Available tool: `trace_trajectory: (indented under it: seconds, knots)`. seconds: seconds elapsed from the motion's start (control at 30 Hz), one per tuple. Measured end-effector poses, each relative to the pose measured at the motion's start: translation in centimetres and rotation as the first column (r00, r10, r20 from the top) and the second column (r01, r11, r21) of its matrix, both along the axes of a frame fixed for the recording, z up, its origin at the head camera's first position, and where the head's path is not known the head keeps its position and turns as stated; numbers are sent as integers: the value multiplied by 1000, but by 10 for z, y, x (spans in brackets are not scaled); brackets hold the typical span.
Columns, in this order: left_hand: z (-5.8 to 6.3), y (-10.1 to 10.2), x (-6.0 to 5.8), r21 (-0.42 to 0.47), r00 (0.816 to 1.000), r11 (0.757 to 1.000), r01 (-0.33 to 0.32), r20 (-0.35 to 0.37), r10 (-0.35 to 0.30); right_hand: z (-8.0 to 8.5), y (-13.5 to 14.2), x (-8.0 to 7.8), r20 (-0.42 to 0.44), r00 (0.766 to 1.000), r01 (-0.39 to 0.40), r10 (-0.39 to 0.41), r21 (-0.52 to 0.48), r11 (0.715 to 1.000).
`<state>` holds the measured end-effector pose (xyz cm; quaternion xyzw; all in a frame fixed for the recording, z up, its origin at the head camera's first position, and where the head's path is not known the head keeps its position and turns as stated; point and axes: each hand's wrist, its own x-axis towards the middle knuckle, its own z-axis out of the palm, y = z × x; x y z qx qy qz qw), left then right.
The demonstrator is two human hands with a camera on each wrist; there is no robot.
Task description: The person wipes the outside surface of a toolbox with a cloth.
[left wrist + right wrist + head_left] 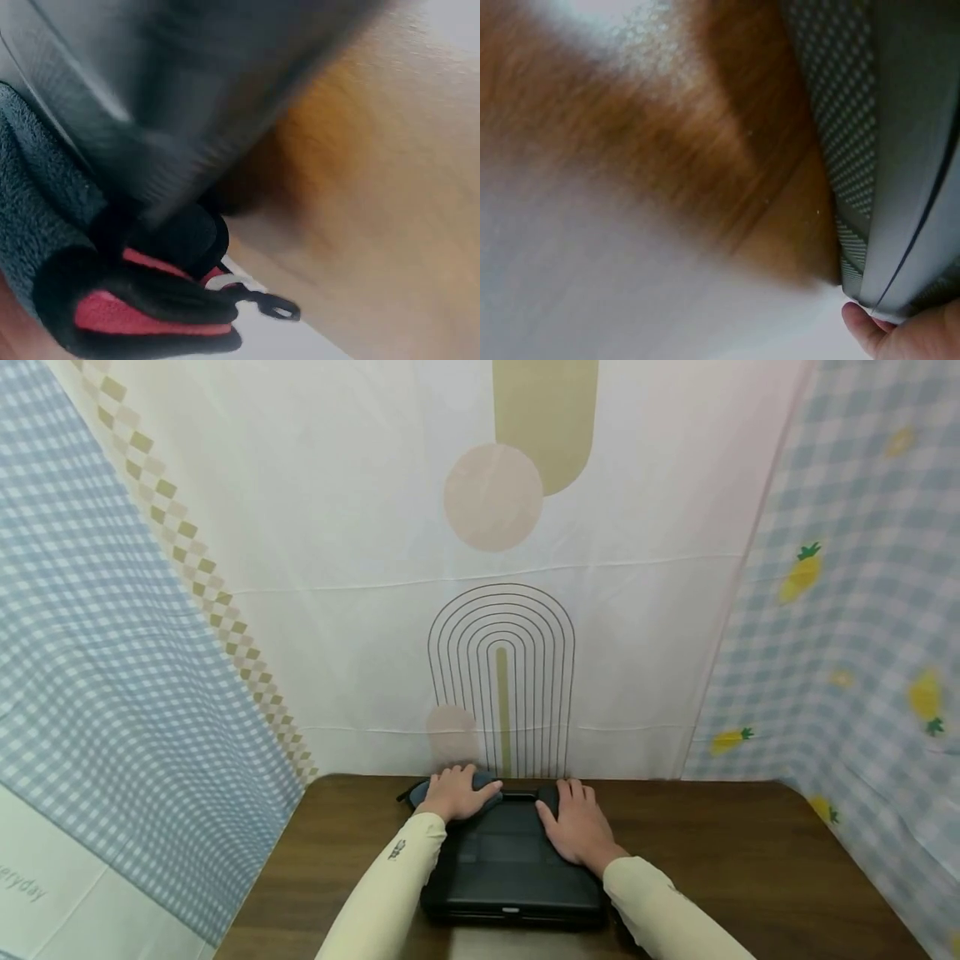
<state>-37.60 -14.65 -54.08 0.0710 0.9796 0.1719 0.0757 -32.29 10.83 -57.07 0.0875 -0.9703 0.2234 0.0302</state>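
Note:
A black hard case [517, 860] lies flat, its latch side toward me. Over its back left corner, my left hand [452, 795] holds a folded blue-grey fleece cloth [420, 793], thumb out to the right. The left wrist view shows the fleece [37, 195] with black trim, red lining and a small dark loop [277, 306], pressed against the case. My right hand [579, 825] grips the case's back right corner, thumb on the lid. In the right wrist view, fingertips [862, 330] curl at the corner of the case, beside its textured side [840, 112].
The brown wooden table [712, 860] extends to both sides of the case. A white patterned cloth [360, 668] hangs right behind the table's back edge, with blue checked cloths [150, 652] at the sides. Something pale [510, 943] lies before the case.

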Motion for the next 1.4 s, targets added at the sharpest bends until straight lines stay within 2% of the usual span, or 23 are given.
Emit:
trace_trajectory:
  seconds: [0.07, 0.13, 0.2, 0.3, 0.4, 0.6, 0.77, 0.9, 1.07, 1.23, 1.4]
  knots:
    - [-1, -9, 3, 62, 1000, 998, -28, -3, 28, 0, -1, 0, -2, 1000, -6, 6, -7, 1000]
    - [-2, -18, 8, 159, 998, 985, -64, -1, 65, 0, -1, 1, -7, 1000, -7, 7, -13, 1000]
    - [-2, -25, 13, 267, 994, 958, -103, 7, 105, 1, -1, 1, -7, 1000, -7, 7, -19, 1000]
    - [-3, -32, 19, 401, 988, 905, -144, 14, 151, 0, 0, 1, -14, 1000, -9, 8, -38, 999]
    - [-3, -33, 22, 461, 986, 874, -157, 22, 165, 0, 0, 0, -14, 1000, -9, 8, -56, 998]
    - [-1, -32, 24, 514, 984, 841, -170, 44, 172, -1, 2, -1, 9, 1000, -2, 3, -81, 997]
    - [-4, -35, 25, 518, 979, 832, -201, 82, 186, -5, 4, -3, 35, 999, -19, 22, -96, 995]
    - [-4, -36, 24, 512, 978, 834, -205, 82, 190, -5, 5, -5, 51, 998, -27, 34, -120, 992]
    - [-6, -33, 24, 524, 975, 824, -216, 72, 209, -1, 5, -2, 72, 997, -18, 29, -149, 989]
    - [-6, -30, 29, 511, 974, 831, -218, 62, 218, 2, 3, 0, 74, 997, -11, 23, -153, 988]
    - [-4, -31, 39, 522, 982, 832, -186, 63, 179, 2, 2, 0, 64, 998, -5, 14, -147, 989]
